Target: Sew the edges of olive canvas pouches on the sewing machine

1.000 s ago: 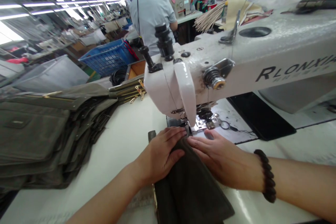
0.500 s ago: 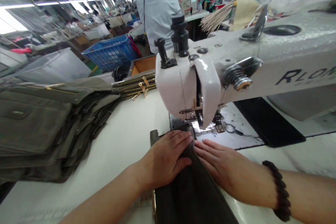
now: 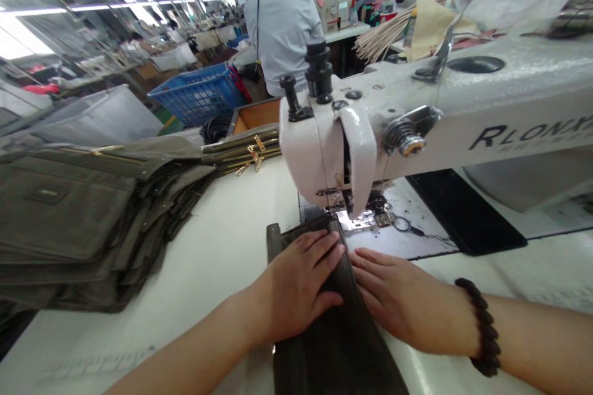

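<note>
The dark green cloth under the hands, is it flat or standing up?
Flat. The dark green cloth lies on the white table, left hand on top, right hand against its edge.

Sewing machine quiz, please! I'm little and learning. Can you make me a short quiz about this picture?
1. What does the right hand wear on its wrist?
A. A wristwatch
B. A dark bead bracelet
C. A rubber band

2. True or false: the left hand lies on the dark olive fabric in front of the sewing machine.

3. Fill in the missing word: the plastic crate behind the machine is ____.

Key: 1. B; 2. True; 3. blue
</note>
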{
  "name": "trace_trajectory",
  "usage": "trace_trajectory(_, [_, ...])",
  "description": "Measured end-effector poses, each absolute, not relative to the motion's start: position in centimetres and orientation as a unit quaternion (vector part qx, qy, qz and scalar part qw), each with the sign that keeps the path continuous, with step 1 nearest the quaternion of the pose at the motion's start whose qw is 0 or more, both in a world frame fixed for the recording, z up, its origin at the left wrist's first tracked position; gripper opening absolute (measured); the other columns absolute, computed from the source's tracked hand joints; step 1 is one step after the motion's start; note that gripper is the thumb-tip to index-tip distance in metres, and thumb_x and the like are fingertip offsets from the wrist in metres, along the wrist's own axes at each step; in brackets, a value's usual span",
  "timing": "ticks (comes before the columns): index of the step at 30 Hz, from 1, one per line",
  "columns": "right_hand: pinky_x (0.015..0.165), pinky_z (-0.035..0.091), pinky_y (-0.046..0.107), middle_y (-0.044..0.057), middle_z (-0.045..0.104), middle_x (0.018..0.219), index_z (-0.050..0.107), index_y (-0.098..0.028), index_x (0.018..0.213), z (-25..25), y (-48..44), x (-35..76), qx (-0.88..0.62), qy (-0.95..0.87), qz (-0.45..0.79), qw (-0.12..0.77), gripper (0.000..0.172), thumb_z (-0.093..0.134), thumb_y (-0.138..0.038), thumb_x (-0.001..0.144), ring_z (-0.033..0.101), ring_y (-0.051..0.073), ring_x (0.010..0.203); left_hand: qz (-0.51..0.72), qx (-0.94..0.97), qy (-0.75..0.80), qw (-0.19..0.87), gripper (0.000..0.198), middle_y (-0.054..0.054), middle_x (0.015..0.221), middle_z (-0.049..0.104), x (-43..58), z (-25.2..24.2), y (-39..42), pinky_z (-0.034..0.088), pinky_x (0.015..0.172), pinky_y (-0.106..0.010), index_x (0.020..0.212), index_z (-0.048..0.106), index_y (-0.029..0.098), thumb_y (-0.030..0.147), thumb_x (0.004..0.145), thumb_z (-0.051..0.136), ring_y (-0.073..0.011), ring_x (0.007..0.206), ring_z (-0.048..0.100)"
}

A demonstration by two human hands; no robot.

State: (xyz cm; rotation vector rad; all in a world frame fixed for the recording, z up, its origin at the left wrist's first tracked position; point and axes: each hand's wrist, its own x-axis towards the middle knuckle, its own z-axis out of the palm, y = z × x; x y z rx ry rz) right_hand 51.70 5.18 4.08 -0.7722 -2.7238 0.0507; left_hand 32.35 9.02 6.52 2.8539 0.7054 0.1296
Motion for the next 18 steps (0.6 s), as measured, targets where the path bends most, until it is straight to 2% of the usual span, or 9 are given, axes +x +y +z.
trace_trajectory(4, [0.071,0.043,0.036,0.007,0.056,0.073,0.056,-0.013,0.066,4.8,4.1,51.9,-0.200,-0.967,0.037,0.154,0.016,0.042,-0.013,0.075,0.049,0.019,0.070,0.038,0.957,0.256,0.134,0.056,-0.021,0.128,0.039,32.1,7.1,6.7,0.040,0.093,-0.047,0.121,0.040,0.003,0.037,0.078,0.054,-0.0294,0.120,0.035])
trace_trajectory(7, [0.065,0.042,0.034,0.006,0.054,0.067,0.055,-0.013,0.064,5.2,3.5,51.8,-0.169,-0.975,0.041,0.140,0.017,0.042,-0.012,0.074,0.047,0.018,0.063,0.026,0.955,0.258,0.141,0.052,-0.020,0.128,0.040,31.8,7.4,5.9,0.041,0.093,-0.046,0.120,0.041,0.005,0.030,0.078,0.056,-0.0284,0.120,0.036])
trace_trajectory(11, [0.069,0.041,0.036,0.008,0.057,0.073,0.059,-0.012,0.068,5.6,2.4,51.7,-0.184,-0.978,0.027,0.100,0.013,0.047,-0.015,0.073,0.050,0.020,0.070,0.014,0.959,0.254,0.128,0.046,-0.016,0.124,0.046,31.7,8.3,4.7,0.041,0.092,-0.047,0.115,0.048,0.008,0.034,0.078,0.055,-0.0281,0.115,0.042])
trace_trajectory(14, [0.075,0.040,0.038,0.012,0.060,0.082,0.062,-0.012,0.069,5.9,0.7,52.0,-0.210,-0.975,0.008,0.075,0.012,0.054,-0.020,0.071,0.051,0.023,0.079,0.026,0.960,0.257,0.108,0.054,-0.016,0.119,0.051,32.0,8.6,3.0,0.044,0.090,-0.044,0.112,0.050,0.006,0.046,0.076,0.054,-0.0286,0.108,0.047])
trace_trajectory(16, [0.083,0.037,0.039,0.014,0.060,0.090,0.064,-0.010,0.074,6.0,-0.6,52.4,-0.228,-0.971,-0.003,0.078,0.015,0.054,-0.022,0.072,0.050,0.026,0.088,0.046,0.962,0.255,0.089,0.047,-0.016,0.114,0.055,32.1,8.4,1.8,0.046,0.088,-0.040,0.109,0.051,0.005,0.040,0.078,0.053,-0.0272,0.103,0.051])
trace_trajectory(18, [0.090,0.032,0.040,0.015,0.058,0.100,0.063,-0.009,0.085,5.9,-1.9,52.8,-0.252,-0.963,-0.002,0.099,0.020,0.049,-0.020,0.075,0.047,0.027,0.098,0.076,0.965,0.240,0.076,0.031,-0.014,0.109,0.058,32.0,7.9,1.0,0.048,0.087,-0.038,0.106,0.053,0.006,0.023,0.081,0.049,-0.0249,0.101,0.053])
